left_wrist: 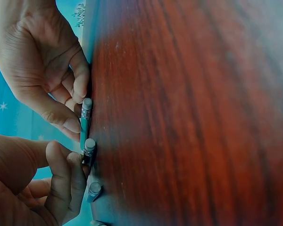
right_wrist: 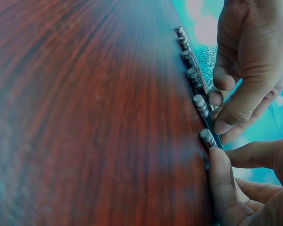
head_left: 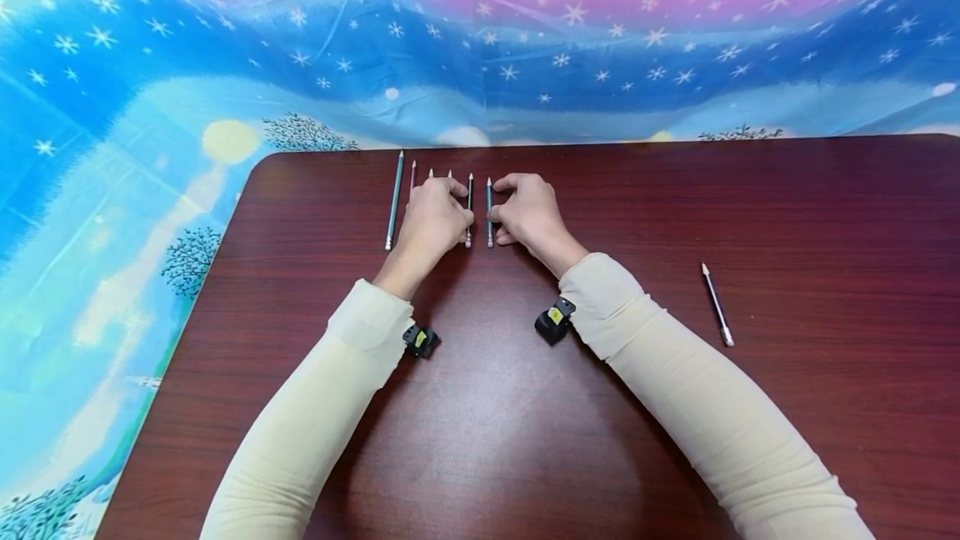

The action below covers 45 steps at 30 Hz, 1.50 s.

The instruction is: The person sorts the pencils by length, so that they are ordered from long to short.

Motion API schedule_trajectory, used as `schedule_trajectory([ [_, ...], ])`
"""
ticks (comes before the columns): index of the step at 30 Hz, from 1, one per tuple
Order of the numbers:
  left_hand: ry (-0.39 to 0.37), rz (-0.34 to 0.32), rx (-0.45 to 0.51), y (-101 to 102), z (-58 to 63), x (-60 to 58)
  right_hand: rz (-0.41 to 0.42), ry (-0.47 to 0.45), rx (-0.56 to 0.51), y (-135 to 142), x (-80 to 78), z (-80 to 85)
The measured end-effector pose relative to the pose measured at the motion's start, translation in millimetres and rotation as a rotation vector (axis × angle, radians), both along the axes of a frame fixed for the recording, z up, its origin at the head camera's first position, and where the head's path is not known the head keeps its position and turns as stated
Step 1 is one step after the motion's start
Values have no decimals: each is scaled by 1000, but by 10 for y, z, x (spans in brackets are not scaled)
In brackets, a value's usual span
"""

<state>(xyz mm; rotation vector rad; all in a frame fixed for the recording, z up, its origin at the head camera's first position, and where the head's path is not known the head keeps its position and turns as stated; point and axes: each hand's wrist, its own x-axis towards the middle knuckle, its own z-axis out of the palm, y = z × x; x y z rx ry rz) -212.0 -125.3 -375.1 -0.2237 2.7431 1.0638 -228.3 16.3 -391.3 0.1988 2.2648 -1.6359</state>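
Pencils (head_left: 468, 232), six in one row near the far edge of the table (head_left: 825, 223), with the tips toward the snowy backdrop cloth (head_left: 525, 48). On the left, not far from the row, slanting side edge of the table; in front, broad room on the wood, between both forearms; on the right, wide room also, around one lone pencil.

From the left in the row: long blue-green pencil (head_left: 394, 202), then reddish pencil (head_left: 413, 176), then two pale tips (head_left: 431, 173), with bodies hidden behind the left hand (head_left: 432, 215) in the head view. Next, black pencil (head_left: 470, 197), pinched between thumb and fingers of the left hand. After a narrow gap, short blue-green pencil (head_left: 490, 232), pinched in similar manner by the right hand (head_left: 531, 213). Well apart on the right, dark pencil (head_left: 717, 304), lying aslant, eraser end toward the person.
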Motion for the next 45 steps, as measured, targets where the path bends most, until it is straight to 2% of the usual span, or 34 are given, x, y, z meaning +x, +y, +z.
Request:
schedule_trajectory([
  [7, -7, -7, -5, 6, -9, 17, -5, -1, 4, 5, -3, -6],
  [16, -4, -1, -67, 23, -9, 16, 6, -2, 6, 4, 16, 2],
  [45, -4, -9, -125, 18, -1, 7, 6, -2, 5, 3, 1, -1],
])
